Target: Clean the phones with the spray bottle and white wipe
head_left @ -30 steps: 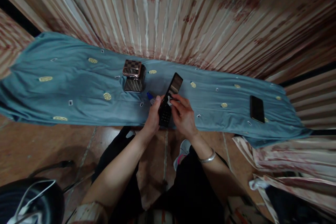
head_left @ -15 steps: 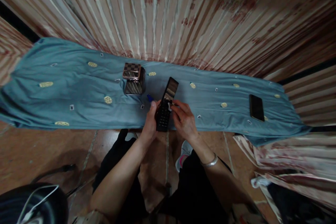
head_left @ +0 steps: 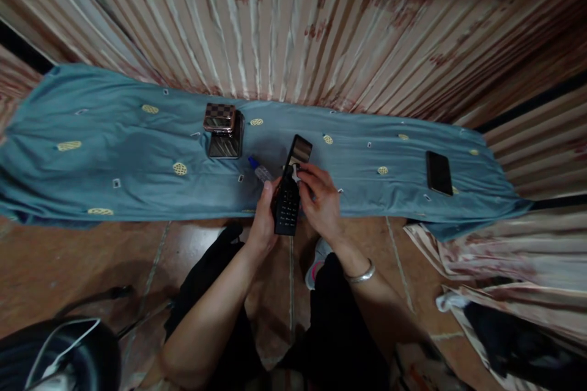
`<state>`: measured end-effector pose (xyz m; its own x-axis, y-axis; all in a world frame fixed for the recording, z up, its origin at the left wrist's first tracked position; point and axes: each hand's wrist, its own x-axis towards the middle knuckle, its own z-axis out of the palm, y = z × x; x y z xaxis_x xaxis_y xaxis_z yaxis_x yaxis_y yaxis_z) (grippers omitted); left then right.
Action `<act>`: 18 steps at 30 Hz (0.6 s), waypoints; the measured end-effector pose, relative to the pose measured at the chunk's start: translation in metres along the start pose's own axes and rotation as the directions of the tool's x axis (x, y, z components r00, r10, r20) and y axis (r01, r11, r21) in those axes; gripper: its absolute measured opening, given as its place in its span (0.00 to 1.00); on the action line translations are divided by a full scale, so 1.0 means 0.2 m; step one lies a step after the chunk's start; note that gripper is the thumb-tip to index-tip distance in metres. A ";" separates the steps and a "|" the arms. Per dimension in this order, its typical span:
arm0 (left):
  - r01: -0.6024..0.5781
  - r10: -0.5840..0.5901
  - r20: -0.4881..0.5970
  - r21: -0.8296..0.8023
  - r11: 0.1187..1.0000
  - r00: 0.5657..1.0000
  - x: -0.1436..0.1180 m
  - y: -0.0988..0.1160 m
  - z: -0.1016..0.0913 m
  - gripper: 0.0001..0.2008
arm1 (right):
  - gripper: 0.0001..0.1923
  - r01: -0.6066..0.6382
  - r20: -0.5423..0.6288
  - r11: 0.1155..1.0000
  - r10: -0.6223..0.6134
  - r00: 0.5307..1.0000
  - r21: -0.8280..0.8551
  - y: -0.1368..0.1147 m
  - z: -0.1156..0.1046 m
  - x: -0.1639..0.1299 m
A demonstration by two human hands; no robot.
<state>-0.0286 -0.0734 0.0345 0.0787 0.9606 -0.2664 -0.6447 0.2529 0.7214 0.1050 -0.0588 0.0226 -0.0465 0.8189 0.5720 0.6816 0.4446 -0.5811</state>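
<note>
The left hand (head_left: 263, 220) is clamped around the lower left edge of an opened flip phone (head_left: 287, 208), whose screen half points to one o'clock; the right hand's (head_left: 321, 200) fingertips pinch a small white scrap (head_left: 295, 171) at the hinge. A blue-capped bottle (head_left: 262, 172) lies at ten o'clock. The step looks like wiping the hinge; the next stroke likely calls for a steady left grip and light right-hand pressure.

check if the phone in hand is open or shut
Open: the phone in the left hand shows both screen and keypad.
</note>
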 end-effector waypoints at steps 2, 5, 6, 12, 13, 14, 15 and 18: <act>-0.023 0.023 -0.019 0.003 1.000 1.000 0.00 0.01 -0.03 0.26 | 0.15 0.033 0.053 0.999 -0.033 0.998 0.015 -0.03 0.02 0.00; -0.040 0.041 -0.042 0.026 0.999 0.998 0.01 0.00 -0.06 0.26 | 0.16 0.070 0.080 0.997 -0.071 0.994 0.013 -0.06 0.04 -0.01; -0.048 0.049 -0.044 0.039 0.998 0.998 0.01 -0.01 -0.06 0.27 | 0.17 0.073 0.080 0.997 -0.074 0.994 0.007 -0.06 0.05 -0.01; -0.076 0.077 -0.019 0.076 0.994 0.997 0.04 -0.01 -0.07 0.28 | 0.17 0.076 0.092 0.997 -0.074 0.993 -0.013 -0.03 0.05 0.00; -0.081 0.082 -0.015 0.077 0.994 0.996 0.05 0.00 -0.07 0.29 | 0.17 0.079 0.094 0.997 -0.078 0.993 -0.013 -0.02 0.05 0.00; -0.087 0.088 -0.015 0.077 0.993 0.996 0.05 0.00 -0.07 0.30 | 0.17 0.081 0.094 0.997 -0.079 0.992 -0.017 -0.01 0.05 0.00; -0.089 0.091 -0.020 0.078 0.993 0.996 0.06 0.01 -0.08 0.30 | 0.17 0.080 0.090 0.997 -0.078 0.993 -0.024 0.00 0.06 0.00; -0.074 0.078 -0.059 0.077 0.994 0.995 0.07 0.03 -0.09 0.29 | 0.16 0.059 0.077 0.998 -0.056 0.995 -0.029 0.02 0.06 -0.01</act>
<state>-0.0451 -0.0607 0.0232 -0.0170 0.9690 -0.2464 -0.5880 0.1896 0.7864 0.0995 -0.0548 0.0118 -0.1411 0.8182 0.5574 0.6990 0.4811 -0.5292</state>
